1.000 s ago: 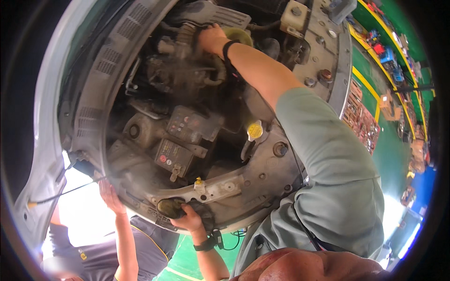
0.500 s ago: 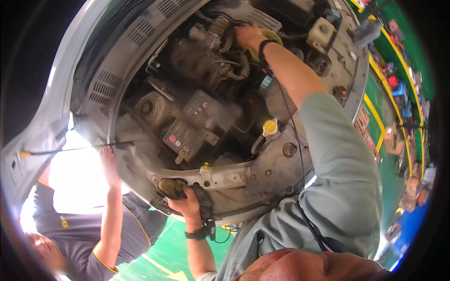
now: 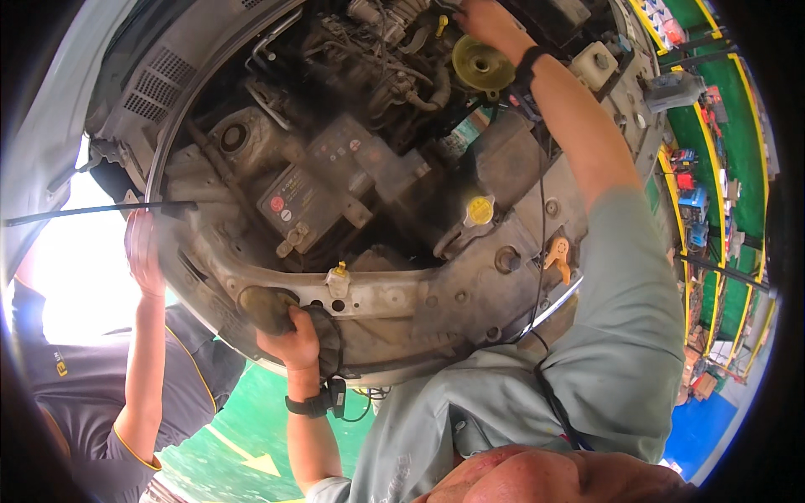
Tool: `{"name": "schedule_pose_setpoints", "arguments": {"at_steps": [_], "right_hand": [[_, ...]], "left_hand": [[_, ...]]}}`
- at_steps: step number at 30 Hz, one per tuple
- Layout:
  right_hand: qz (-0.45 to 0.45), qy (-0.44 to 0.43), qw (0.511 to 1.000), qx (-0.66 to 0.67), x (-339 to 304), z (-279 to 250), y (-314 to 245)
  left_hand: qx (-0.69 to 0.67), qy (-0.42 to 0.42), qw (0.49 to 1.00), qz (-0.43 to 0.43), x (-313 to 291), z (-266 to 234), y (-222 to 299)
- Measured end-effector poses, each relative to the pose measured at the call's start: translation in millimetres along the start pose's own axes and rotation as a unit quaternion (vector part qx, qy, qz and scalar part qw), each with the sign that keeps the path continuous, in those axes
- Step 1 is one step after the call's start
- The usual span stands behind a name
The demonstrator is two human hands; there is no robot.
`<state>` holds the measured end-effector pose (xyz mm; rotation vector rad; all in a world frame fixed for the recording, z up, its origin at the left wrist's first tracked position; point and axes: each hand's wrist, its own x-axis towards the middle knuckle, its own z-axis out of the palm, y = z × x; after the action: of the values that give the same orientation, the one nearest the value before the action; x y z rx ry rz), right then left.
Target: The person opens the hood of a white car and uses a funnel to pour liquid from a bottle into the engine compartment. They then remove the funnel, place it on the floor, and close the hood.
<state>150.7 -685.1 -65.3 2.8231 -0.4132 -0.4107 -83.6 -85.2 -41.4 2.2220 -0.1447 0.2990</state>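
My right hand (image 3: 493, 23) reaches over the engine, just beyond a yellow funnel-like round piece (image 3: 482, 65). Its fingers are curled near the upper edge of the view, and whatever they hold is hidden. Left of that hand a small yellow pull handle (image 3: 441, 26) stands among the engine parts. My left hand (image 3: 289, 339) is closed against a rounded, dark olive thing (image 3: 267, 307) at the front edge of the engine bay; I cannot tell its kind. A black disc-like piece (image 3: 329, 337) shows beside the wrist.
A battery (image 3: 293, 203) and a yellow-topped cap (image 3: 479, 210) sit in the bay. An orange-tan piece (image 3: 557, 258) lies on the front panel. At left, another person's hand (image 3: 144, 251) touches the car's edge below a thin black rod (image 3: 92, 211). Shelves (image 3: 708, 197) stand at right.
The view has shifted. My right hand has moved away from the yellow pull handle, uncovering it and the yellow funnel-like piece. My left hand keeps its hold on the olive thing.
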Motion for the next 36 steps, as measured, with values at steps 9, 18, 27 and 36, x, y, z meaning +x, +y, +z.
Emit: {"name": "schedule_pose_setpoints", "arguments": {"at_steps": [9,18,27,36], "right_hand": [[-0.072,-0.022,0.964,-0.256,75.9,57.8,-42.0],[-0.060,-0.036,0.974,-0.216,66.6,41.6,-31.3],[0.015,-0.072,0.996,-0.047,9.5,-23.7,-35.6],[0.124,0.164,0.969,0.138,-101.3,29.5,55.5]], "left_hand": [[-0.005,-0.031,0.999,-0.041,-5.8,-4.5,0.6],[0.064,0.005,0.998,-0.002,5.0,4.0,18.6],[0.012,-0.016,0.999,-0.025,6.2,3.0,15.9],[0.014,-0.021,1.000,0.006,1.4,-0.7,7.0]]}}
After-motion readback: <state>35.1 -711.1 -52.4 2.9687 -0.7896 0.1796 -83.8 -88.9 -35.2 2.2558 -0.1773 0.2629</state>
